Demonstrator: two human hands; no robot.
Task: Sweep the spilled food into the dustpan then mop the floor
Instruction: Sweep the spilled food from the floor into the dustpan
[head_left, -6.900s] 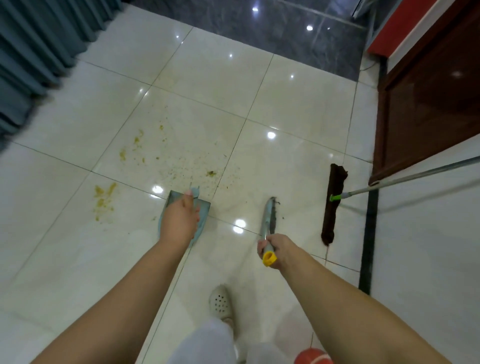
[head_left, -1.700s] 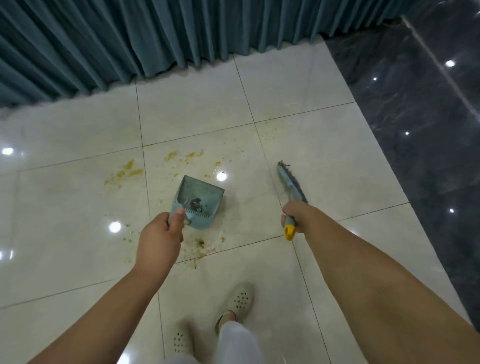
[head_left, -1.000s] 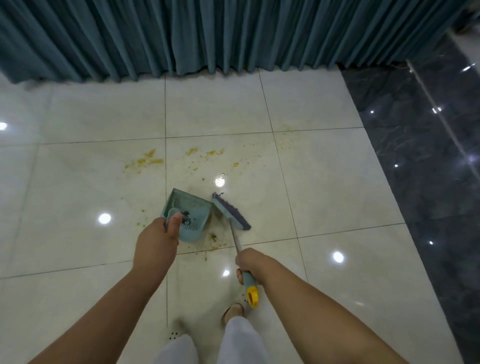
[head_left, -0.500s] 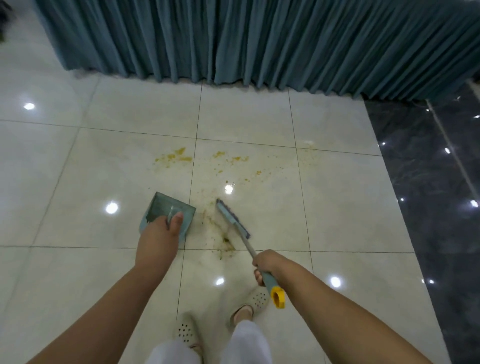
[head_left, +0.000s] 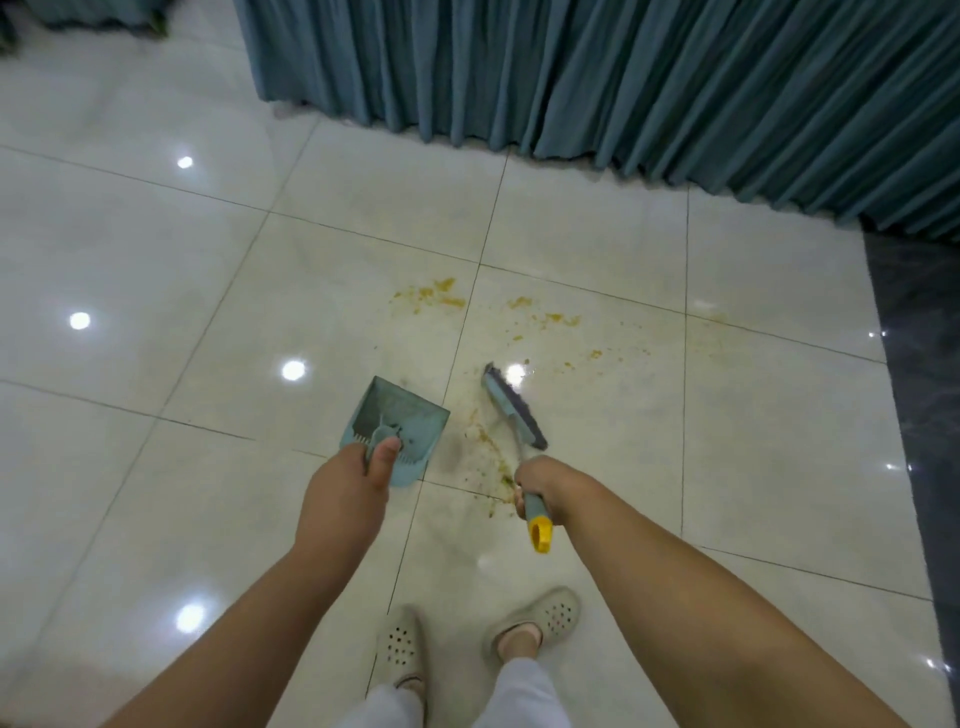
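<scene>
The left hand (head_left: 347, 499) grips the dustpan (head_left: 396, 432); the right hand (head_left: 537, 480) grips the brush (head_left: 513, 406), which runs toward 11 o'clock. The nearest spilled food (head_left: 488, 451) streaks between them, nearer the brush, with more at 12 o'clock.

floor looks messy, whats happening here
A person is sweeping spilled food. The left hand holds a teal dustpan by its handle, and the right hand grips a hand brush. Yellow crumbs and a smear between brush and dustpan remain on the tiles.
</scene>
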